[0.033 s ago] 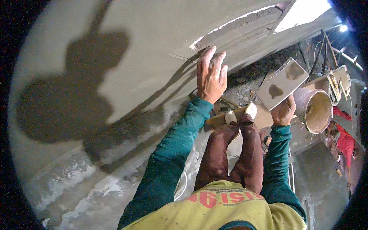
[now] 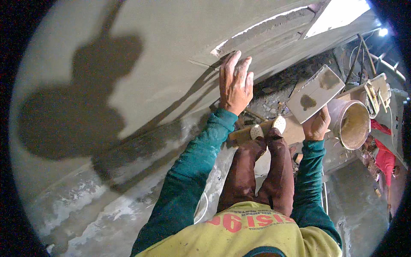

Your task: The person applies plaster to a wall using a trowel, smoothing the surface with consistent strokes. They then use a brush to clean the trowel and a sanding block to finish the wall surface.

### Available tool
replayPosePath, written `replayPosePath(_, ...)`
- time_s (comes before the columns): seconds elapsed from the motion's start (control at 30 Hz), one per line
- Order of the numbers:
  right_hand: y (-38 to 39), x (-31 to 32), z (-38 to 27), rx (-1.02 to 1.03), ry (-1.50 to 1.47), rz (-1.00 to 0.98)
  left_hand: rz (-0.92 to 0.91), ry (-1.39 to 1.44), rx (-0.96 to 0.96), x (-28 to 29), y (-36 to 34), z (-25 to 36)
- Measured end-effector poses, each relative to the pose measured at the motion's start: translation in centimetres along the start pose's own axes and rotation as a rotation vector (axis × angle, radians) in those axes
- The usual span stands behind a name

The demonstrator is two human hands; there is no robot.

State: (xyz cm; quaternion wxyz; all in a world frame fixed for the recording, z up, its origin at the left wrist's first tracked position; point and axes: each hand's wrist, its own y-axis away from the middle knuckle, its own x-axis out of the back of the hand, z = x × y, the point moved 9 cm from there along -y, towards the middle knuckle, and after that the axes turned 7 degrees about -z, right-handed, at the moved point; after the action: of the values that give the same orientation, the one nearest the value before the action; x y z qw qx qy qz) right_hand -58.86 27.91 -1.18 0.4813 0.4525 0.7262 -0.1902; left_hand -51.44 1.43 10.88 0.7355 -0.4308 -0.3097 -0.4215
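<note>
Most of the plastered wall (image 2: 141, 55) at upper left is smoothed; the left hand (image 2: 234, 83) is laid flat and open on it. A mortar-dabbed plaster hawk (image 2: 314, 93) is gripped by the right hand (image 2: 316, 125) at right; the rough strip (image 2: 274, 98) below centre seems left.

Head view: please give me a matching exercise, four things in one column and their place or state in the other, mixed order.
1. left hand
2. right hand
3. bucket
4. feet

a. stands right of the board, open mouth showing
b. flat on the grey wall
c. on a wooden plank
d. holds a flat plaster board

Pairs: 1-b, 2-d, 3-a, 4-c
</note>
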Motion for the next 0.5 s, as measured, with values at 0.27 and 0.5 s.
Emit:
replayPosePath(0.27, -4.6, 3.7, -1.8, 0.016, 0.095, -0.004, 0.165, -0.189, -0.096, -2.4, -1.6, 1.5)
replayPosePath(0.5, -12.4, -3.6, -6.4, 0.475, 0.684, -0.246, 0.274, -0.341, -0.194, -6.0, -4.2, -0.4)
